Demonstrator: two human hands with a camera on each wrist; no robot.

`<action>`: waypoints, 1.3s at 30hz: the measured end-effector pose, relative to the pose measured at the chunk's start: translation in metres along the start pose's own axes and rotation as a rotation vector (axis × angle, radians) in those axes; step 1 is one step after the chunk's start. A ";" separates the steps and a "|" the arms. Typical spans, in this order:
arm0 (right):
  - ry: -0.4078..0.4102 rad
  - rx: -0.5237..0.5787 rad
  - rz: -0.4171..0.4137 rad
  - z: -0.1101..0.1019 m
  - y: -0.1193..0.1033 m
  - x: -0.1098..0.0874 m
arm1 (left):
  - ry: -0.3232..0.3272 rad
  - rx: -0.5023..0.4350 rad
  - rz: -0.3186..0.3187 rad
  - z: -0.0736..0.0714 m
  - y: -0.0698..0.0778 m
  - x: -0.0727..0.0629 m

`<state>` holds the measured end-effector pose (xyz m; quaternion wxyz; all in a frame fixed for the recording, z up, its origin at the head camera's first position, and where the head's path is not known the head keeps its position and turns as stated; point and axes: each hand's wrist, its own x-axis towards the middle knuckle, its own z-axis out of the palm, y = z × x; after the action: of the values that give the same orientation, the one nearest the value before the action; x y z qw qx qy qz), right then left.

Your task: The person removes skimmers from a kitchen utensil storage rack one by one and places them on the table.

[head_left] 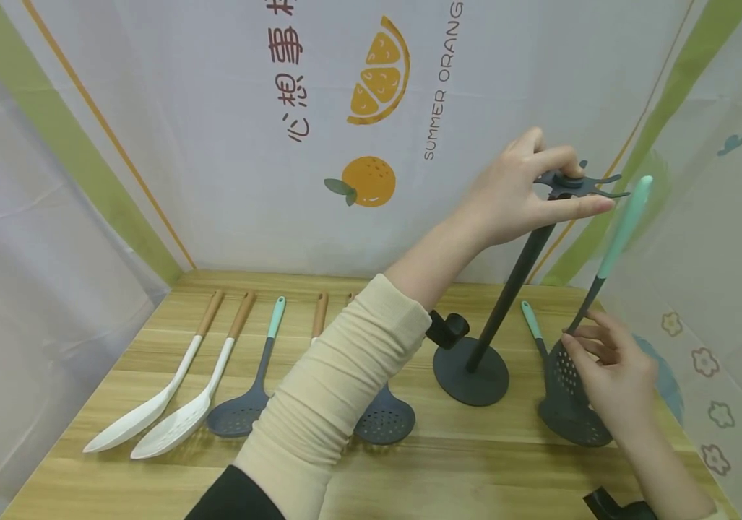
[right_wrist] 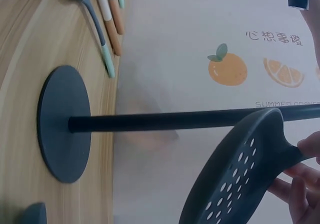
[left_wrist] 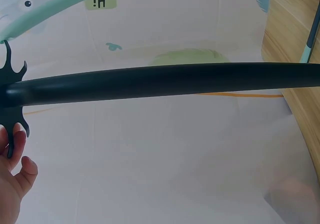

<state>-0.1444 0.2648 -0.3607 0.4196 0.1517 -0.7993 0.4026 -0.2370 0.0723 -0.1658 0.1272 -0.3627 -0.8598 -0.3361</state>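
A black utensil stand (head_left: 515, 292) rises from a round base, with curved hooks (head_left: 579, 186) at its top. My left hand (head_left: 527, 184) pinches this hook ring, its thumb along the near side. In the left wrist view, the fingers (left_wrist: 17, 144) touch one hook. My right hand (head_left: 618, 375) grips a dark slotted turner (right_wrist: 235, 179) low, where neck meets head. Its mint handle (head_left: 627, 224) points up, its tip close beside the hooks; I cannot tell if they touch. Behind its head lies another mint-handled utensil (head_left: 533, 321), its lower part partly hidden.
Left on the wooden table (head_left: 169, 491) lie two white wood-handled utensils (head_left: 149, 412), a mint-handled skimmer (head_left: 240, 415) and another perforated dark utensil (head_left: 386, 420). My left sleeve (head_left: 338, 375) covers parts of the row. A printed curtain (head_left: 227, 180) hangs behind.
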 end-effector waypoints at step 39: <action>-0.318 -0.393 0.185 -0.050 0.043 0.015 | -0.006 0.019 -0.018 0.000 0.001 -0.001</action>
<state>-0.1511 0.3323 -0.3546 0.2719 0.0550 -0.9284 0.2474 -0.2356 0.0727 -0.1653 0.1249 -0.3550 -0.8666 -0.3277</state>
